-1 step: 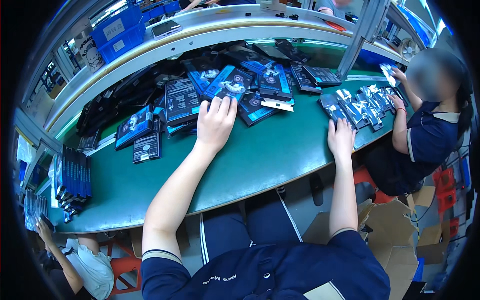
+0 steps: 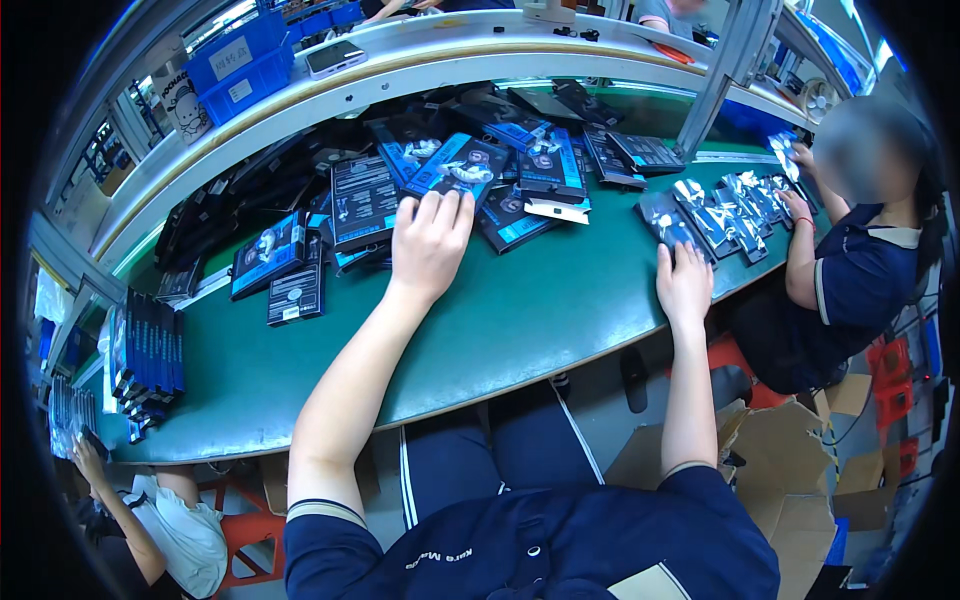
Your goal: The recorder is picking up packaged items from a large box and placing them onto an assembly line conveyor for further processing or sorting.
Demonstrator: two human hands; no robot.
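My left hand [image 2: 432, 245] reaches into a pile of flat black-and-blue printed boxes, its fingers closed at the near edge of one box [image 2: 462, 163]. That box lies tilted on others, and my thumb is mostly hidden. Farther right, my right hand [image 2: 685, 282] has its fingers stretched out and thumb apart. Its fingertips touch the near end of a dark flat item in a clear shiny bag [image 2: 664, 217]. More bagged items [image 2: 742, 222] lie in an overlapping row beside it. Left of my left hand, a box [image 2: 296, 296] lies back side up on the green table [image 2: 500, 310].
A co-worker [image 2: 860, 240] sits at the right, hands at the bagged items. Stacked boxes [image 2: 148, 350] stand at the left end, where another person's hand [image 2: 88, 458] shows. A shelf [image 2: 420, 66] with blue bins [image 2: 238, 68] runs behind the pile. An open carton [image 2: 785, 470] stands below right.
My right hand has drawn back very slightly toward me. The co-worker's far hand has shifted a little with a bagged item. My left hand is almost unmoved.
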